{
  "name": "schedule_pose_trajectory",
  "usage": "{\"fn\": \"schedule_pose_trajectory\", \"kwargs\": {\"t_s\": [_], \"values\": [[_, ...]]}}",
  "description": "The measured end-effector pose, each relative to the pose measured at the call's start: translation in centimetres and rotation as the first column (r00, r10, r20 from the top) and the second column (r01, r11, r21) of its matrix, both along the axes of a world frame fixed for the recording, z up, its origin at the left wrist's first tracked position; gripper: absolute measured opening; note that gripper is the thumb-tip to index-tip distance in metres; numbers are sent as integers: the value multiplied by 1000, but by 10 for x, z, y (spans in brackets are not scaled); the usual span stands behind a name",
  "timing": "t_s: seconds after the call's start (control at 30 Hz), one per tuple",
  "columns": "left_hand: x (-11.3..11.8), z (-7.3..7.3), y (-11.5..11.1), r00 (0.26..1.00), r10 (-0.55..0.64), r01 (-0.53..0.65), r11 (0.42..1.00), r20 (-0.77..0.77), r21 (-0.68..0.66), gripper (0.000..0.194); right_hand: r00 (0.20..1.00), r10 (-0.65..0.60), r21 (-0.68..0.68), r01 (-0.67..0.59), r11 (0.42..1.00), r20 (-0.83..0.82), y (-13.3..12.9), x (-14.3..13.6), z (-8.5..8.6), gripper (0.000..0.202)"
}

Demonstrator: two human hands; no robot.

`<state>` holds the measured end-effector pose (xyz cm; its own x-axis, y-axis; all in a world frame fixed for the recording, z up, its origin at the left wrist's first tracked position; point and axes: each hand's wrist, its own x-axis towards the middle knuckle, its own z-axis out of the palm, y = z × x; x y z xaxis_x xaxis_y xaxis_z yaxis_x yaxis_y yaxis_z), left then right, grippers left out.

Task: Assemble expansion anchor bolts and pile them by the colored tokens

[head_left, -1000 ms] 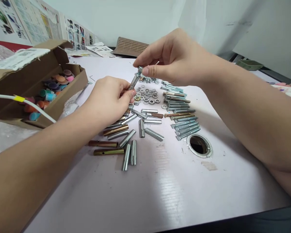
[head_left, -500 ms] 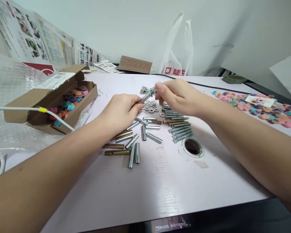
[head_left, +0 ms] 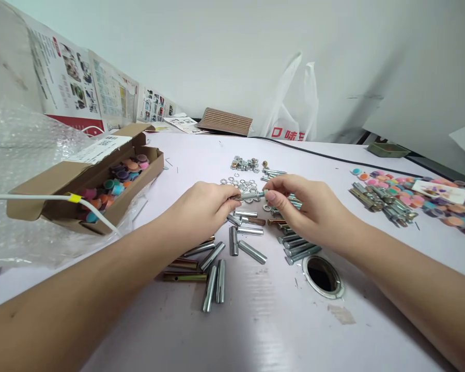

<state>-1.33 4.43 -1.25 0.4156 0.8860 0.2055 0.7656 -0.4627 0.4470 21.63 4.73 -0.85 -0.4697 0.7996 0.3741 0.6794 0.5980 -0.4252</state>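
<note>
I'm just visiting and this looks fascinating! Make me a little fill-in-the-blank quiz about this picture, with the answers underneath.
1. The right hand touches one end of the metal piece; the other end is in the ____ hand.
2. The band on the white cable is coloured ____.
3. The lettering on the plastic bag is coloured ____.
4. The round hole in the table lies nearer to the ____ hand.

Missing words: left; yellow; red; right.

Bare left forearm [head_left: 112,279], one small dark spot [head_left: 12,314] at its near left end, bare left hand [head_left: 203,209], bare right forearm [head_left: 406,289], tapering toward the wrist, bare right hand [head_left: 313,206].
</note>
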Motion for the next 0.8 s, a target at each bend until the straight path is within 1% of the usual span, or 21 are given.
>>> {"fn": "schedule_pose_trajectory", "kwargs": {"t_s": [0.07,0.1,0.17,0.23,0.27,0.37,0.4,0.47,0.53,0.57,0.63,0.67,0.7,0.73,0.77,0.8], "values": [[0,0,-1,1000,-4,4,1000,-6,2,31,1000,-6,-14,6,1000,20,0,0,-1,33],[0,0,-1,1000,-3,3,1000,-9,2,32,1000,-7,-16,7,1000,5,-1,0,-2,34],[1,2,-2,1000,11,-11,1000,-18,-4,33,997,6,-26,-8,1000,-78,-2,1,-5,32],[1,4,-3,999,35,-35,999,-22,2,35,989,33,-18,-36,999,-146,-2,1,-7,41],[1,4,-3,999,43,-43,999,-26,9,35,986,44,6,-44,999,-158,-2,1,-8,42],[0,5,-2,998,44,-43,999,-51,32,35,989,43,106,-28,994,-142,2,0,-11,20],[0,4,-1,997,41,-39,999,-62,36,35,990,32,120,-16,993,-134,3,0,-12,19],[0,4,-1,996,44,-41,998,-72,43,34,993,8,107,5,994,-116,4,-1,-12,28],[1,3,0,997,55,-53,998,-61,35,34,989,-6,79,17,997,-145,3,-1,-13,30],[2,4,-1,997,62,-61,998,-52,27,34,984,-1,80,16,997,-176,2,-2,-13,28],[3,4,-1,996,78,-77,997,-35,17,34,975,39,122,-12,992,-220,1,-2,-13,35],[3,5,-1,996,82,-82,997,-31,16,35,975,61,151,-29,988,-214,1,-2,-13,35],[3,5,-1,996,82,-82,997,-30,16,35,979,70,171,-37,985,-192,1,-3,-14,28],[3,5,-2,997,78,-78,997,-29,12,35,984,64,175,-35,984,-164,2,-3,-14,19],[3,5,-2,997,70,-70,998,-28,7,35,989,43,166,-19,986,-141,3,-3,-14,17],[3,4,-2,998,60,-60,998,-27,2,36,992,16,146,3,989,-127,4,-2,-14,23]]}}
